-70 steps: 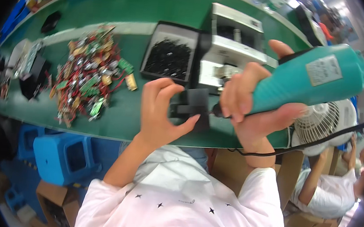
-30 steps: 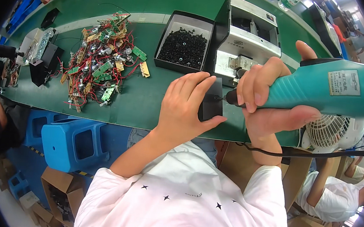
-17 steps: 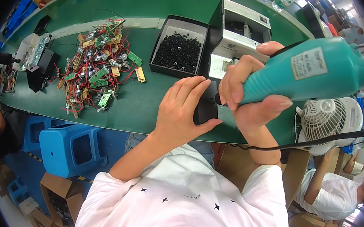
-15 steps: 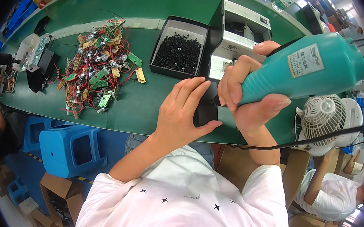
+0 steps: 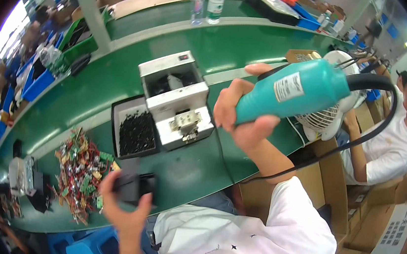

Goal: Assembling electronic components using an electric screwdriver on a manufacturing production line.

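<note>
My right hand [image 5: 247, 114] is wrapped round a teal electric screwdriver [image 5: 294, 91], raised over the bench. A black cable runs from its back end and loops down. Its tip is hidden behind my hand. At the bench's near edge, my left hand [image 5: 122, 215] has its thumb and fingers round a small black plastic case [image 5: 129, 184]. An open, hollow black part [image 5: 147, 184] sits against the case's right side. Beyond it stand a shallow black box of small black screws [image 5: 137, 132] and a white screw feeder [image 5: 179, 102].
Wired circuit boards [image 5: 80, 171] lie heaped on the left of the green bench [image 5: 219, 168]. A white fan [image 5: 320, 120] stands at right, near a seated co-worker [image 5: 393, 142]. Two bottles [image 5: 216, 4] stand farther back. Cardboard boxes [image 5: 385, 240] and a blue stool [image 5: 94, 249] are below.
The view has swung, so the bench now appears tilted. My left hand has lifted off its flat position and curled round the black case. My right hand has drawn the screwdriver away from it.
</note>
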{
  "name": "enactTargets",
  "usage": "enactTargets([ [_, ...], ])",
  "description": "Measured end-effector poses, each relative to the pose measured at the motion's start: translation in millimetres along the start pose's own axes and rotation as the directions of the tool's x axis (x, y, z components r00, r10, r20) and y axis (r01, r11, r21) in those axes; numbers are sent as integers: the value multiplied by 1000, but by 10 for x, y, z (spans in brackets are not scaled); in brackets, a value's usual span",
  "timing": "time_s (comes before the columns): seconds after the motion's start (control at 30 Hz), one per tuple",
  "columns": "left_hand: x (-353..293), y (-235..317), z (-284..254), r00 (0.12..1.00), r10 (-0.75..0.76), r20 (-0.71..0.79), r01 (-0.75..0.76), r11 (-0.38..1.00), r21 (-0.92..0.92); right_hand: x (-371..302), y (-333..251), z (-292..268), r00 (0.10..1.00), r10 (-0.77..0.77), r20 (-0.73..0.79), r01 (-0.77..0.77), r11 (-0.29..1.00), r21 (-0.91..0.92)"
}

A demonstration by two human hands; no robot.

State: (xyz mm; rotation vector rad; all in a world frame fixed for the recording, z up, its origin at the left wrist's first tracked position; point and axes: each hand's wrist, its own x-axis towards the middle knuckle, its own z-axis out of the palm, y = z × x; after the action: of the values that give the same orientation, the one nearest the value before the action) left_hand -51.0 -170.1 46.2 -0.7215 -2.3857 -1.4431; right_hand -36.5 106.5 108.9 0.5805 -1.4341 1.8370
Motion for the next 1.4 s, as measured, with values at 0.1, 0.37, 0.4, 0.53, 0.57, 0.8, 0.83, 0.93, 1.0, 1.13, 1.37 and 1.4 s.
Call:
enactTargets([
  [0.1, 568, -108, -430, 996, 87, 13, -88, 995, 53, 13, 87, -417, 964, -188, -189, 143, 964, -225],
  [0.37, 2957, -1216, -52, 918, -246, 312, 295, 948, -118, -313, 348, -887, 935, -275, -222, 13, 654, -756],
  [0.4, 3292, -1481, 86, 903, -285, 321, 342, 929, -138, -289, 335, -856, 942, -274, -192, 40, 660, -750],
  [0.53, 4144, -2471, 482, 843, -351, 408, 415, 906, -77, -237, 423, -862, 950, -262, -172, 66, 702, -709],
  [0.57, 4164, -2992, 17, 875, -362, 321, 348, 932, 103, -167, 433, -710, 945, -291, -147, 119, 728, -675],
  [0.8, 3776, -1858, 1277, 750, -637, 177, 538, 744, 397, -297, 431, -1001, 941, -232, -248, -58, 611, -790],
  [0.83, 3829, -1888, 996, 851, -501, 157, 399, 812, 426, -252, 442, -952, 934, -280, -224, 32, 688, -725],
  [0.93, 3909, -2070, 74, 989, -37, 145, -50, 829, 557, -75, 523, -800, 889, -411, -203, 287, 844, -453],
  [1.0, 3593, -1238, 538, 971, 100, 218, -170, 928, 331, -47, 353, -1013, 834, -307, -459, 236, 950, -206],
  [1.13, 2250, 98, 265, 887, 316, 337, -304, 949, -87, -55, 476, -1344, 763, -119, -636, -17, 979, -203],
  [1.37, 332, 37, 252, 608, 680, 410, -737, 675, -28, -181, 875, -1419, 764, 106, -637, -328, 913, -241],
  [1.4, 232, -9, 311, 565, 667, 486, -747, 664, -43, -186, 1046, -1430, 612, 56, -789, -354, 912, -210],
])
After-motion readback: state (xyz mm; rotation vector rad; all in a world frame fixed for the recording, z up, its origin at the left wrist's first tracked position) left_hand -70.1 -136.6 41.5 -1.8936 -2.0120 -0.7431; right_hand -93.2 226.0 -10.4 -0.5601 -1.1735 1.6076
